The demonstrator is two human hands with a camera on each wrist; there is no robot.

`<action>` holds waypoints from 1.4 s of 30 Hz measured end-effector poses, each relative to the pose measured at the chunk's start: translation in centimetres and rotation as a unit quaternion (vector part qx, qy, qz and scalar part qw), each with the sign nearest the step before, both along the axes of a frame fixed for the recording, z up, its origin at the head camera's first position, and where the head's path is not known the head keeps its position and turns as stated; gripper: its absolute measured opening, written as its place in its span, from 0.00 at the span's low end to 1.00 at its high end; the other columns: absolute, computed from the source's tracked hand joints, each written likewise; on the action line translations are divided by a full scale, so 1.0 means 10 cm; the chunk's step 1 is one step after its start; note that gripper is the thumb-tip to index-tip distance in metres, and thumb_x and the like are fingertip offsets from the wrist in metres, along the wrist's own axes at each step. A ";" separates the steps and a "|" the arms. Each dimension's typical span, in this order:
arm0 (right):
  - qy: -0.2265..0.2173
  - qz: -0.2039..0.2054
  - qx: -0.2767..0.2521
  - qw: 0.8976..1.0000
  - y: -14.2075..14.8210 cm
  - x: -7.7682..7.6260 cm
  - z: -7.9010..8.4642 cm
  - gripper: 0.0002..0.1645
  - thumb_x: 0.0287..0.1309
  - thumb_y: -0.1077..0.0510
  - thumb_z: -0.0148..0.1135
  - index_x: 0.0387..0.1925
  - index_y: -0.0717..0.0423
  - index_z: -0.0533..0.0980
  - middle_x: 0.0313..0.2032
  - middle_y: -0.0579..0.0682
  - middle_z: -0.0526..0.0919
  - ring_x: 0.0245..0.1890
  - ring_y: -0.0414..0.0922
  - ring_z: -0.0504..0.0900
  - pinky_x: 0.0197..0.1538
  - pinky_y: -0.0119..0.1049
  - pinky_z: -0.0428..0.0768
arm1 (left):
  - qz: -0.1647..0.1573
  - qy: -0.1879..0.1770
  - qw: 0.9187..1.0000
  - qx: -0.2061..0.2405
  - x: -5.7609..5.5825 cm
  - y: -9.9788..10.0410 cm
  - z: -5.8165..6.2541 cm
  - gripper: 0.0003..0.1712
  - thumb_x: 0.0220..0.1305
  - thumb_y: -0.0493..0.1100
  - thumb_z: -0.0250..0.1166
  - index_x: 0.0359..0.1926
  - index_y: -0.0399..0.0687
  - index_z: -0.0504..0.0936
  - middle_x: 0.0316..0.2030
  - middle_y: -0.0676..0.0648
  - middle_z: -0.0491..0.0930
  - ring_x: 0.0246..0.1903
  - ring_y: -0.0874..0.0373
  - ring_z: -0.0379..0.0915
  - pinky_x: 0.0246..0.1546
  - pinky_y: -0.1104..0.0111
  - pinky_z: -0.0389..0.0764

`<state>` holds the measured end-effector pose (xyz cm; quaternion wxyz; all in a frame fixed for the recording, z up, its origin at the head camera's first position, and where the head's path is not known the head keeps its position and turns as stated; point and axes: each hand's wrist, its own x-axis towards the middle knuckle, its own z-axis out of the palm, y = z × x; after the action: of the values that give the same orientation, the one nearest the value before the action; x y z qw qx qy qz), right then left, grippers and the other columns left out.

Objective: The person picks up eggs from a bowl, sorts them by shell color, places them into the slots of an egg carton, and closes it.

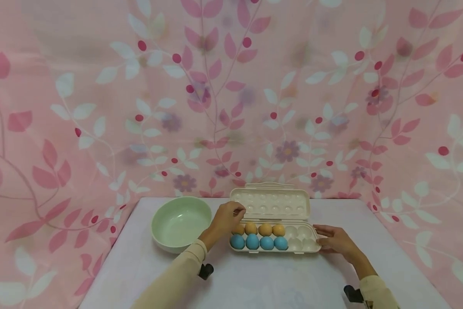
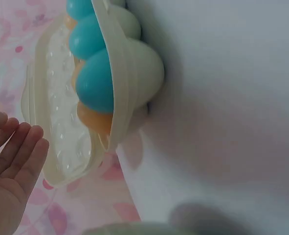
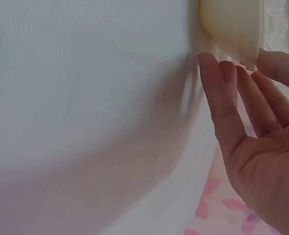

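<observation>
A cream plastic egg carton point(image 1: 295, 244) lies with its lid point(image 1: 270, 204) raised at the back. Several blue eggs point(image 1: 267, 243) fill the front row's left part, with several orange-brown eggs point(image 1: 265, 229) behind them. Some cups at the right end hold no egg. My left hand point(image 1: 225, 219) hovers above the carton's left end, holding nothing; its fingers look fairly straight in the left wrist view. At the right end, my right hand point(image 1: 337, 243) grips the carton's rim between thumb point(image 3: 281, 68) and fingers.
A pale green bowl point(image 1: 181, 221) sits left of the carton, close to my left forearm. The white table point(image 1: 254, 279) ends at a pink floral curtain point(image 1: 216, 107) behind and at both sides.
</observation>
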<state>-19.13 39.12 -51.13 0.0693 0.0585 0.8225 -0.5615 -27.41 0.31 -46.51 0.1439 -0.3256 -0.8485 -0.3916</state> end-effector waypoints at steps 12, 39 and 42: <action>0.156 0.023 0.277 0.948 0.05 -0.16 0.34 0.30 0.61 0.52 0.65 0.60 0.66 0.73 0.53 0.66 0.79 0.43 0.58 0.84 0.39 0.49 0.83 | 0.062 0.002 0.991 -0.116 -0.25 -0.24 0.08 0.22 0.67 0.48 0.63 0.56 0.39 0.79 0.51 0.44 0.81 0.51 0.49 0.77 0.52 0.57 0.77; 0.143 -0.048 0.246 0.957 -0.09 -0.82 0.51 0.39 0.69 0.42 0.52 0.68 0.68 0.63 0.60 0.70 0.71 0.61 0.66 0.69 0.62 0.61 0.66 | 0.090 -0.049 0.986 -0.129 -0.69 -0.10 0.10 0.24 0.66 0.50 0.64 0.50 0.31 0.79 0.43 0.37 0.82 0.43 0.44 0.79 0.47 0.54 0.79; 0.141 -0.054 0.230 0.961 -0.12 -0.85 0.50 0.41 0.68 0.40 0.53 0.68 0.69 0.63 0.60 0.70 0.71 0.62 0.65 0.68 0.62 0.60 0.66 | 0.086 -0.037 0.986 -0.137 -0.73 -0.08 0.06 0.24 0.66 0.50 0.64 0.50 0.33 0.80 0.43 0.39 0.83 0.43 0.46 0.79 0.48 0.55 0.79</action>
<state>-27.64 37.96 -46.08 -0.0931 0.0377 0.9266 -0.3625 -34.67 -0.51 -45.87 0.1001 -0.2530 -0.9238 -0.2695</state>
